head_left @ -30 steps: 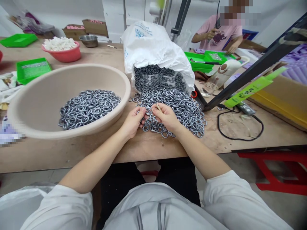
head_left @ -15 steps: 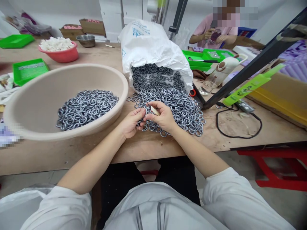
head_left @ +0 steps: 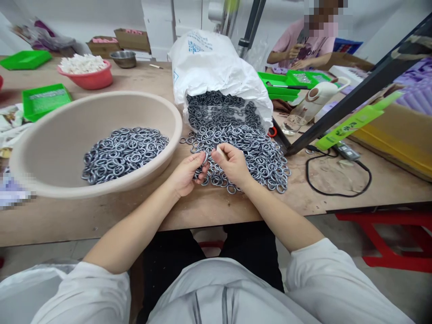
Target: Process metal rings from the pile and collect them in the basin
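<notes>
Wooden tabletop (head_left: 202,209) spans the frame; near its centre a grey ring (head_left: 206,158) is clamped between thumb and fingers of the left hand (head_left: 186,174). Just beside it, the right hand (head_left: 236,167) pinches a small pale tool (head_left: 220,151). The ring looks light, stiff, perhaps slippery, best gripped by its rim. Beyond lie a ring pile (head_left: 251,150), a beige basin (head_left: 64,119) at left and a white sack (head_left: 216,67) at upper centre.

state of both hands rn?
Left hand: closed, pinching a gray ring.
Right hand: closed on a small pale piece, mostly hidden by the fingers; can't tell what it is.
</notes>
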The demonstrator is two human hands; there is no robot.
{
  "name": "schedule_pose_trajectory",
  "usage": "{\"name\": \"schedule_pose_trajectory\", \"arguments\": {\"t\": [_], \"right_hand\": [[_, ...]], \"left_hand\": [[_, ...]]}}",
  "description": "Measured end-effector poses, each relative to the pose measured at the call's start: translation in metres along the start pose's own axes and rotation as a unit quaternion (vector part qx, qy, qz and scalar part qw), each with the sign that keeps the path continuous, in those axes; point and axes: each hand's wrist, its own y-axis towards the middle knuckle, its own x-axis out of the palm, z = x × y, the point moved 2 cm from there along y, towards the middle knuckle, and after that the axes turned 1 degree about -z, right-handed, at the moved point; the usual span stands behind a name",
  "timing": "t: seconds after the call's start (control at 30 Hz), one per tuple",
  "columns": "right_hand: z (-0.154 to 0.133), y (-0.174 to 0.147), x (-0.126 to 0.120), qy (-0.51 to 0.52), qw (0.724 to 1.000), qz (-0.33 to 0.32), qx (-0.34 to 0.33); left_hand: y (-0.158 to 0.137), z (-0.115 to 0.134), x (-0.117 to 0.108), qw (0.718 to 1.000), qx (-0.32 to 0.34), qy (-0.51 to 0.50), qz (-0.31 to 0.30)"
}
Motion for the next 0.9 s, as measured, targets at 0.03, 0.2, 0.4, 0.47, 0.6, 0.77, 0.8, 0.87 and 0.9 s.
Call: {"name": "schedule_pose_trajectory", "arguments": {"t": [0.03, 0.2, 0.4, 0.47, 0.6, 0.77, 0.8, 0.87, 0.9], "right_hand": [[-0.002, -0.001, -0.002, -0.066, 0.998, 0.003, -0.024], [-0.011, -0.01, 0.0, -0.259, 0.961, -0.035, -0.088], [-0.009, -0.007, 0.0, -0.248, 0.965, -0.047, -0.07], [-0.001, -0.001, -0.008, -0.226, 0.973, -0.025, -0.027], [0.011, 0.006, -0.021, -0.181, 0.982, 0.031, 0.039], [0.008, 0.007, -0.011, -0.161, 0.986, 0.032, 0.036], [0.008, 0.007, -0.009, -0.171, 0.984, 0.03, 0.037], [0.009, 0.007, -0.009, -0.197, 0.979, 0.038, 0.035], [0.01, 0.007, -0.01, -0.208, 0.977, 0.046, 0.032]], "left_hand": [[0.0, 0.0, 0.0, 1.0, -0.001, -0.006, 0.008], [0.002, -0.001, -0.002, 0.999, 0.0, -0.022, 0.03], [-0.001, -0.002, -0.001, 1.0, -0.013, -0.009, 0.014], [-0.004, -0.001, 0.004, 0.999, -0.016, 0.002, -0.03], [-0.005, -0.001, 0.008, 0.998, -0.013, 0.0, -0.061], [-0.004, -0.001, 0.008, 0.999, 0.028, 0.045, -0.002], [-0.009, 0.003, 0.01, 0.996, 0.05, 0.075, 0.007], [-0.026, 0.02, 0.017, 0.977, 0.125, 0.17, 0.031], [-0.038, 0.034, 0.021, 0.954, 0.177, 0.235, 0.051]]}}
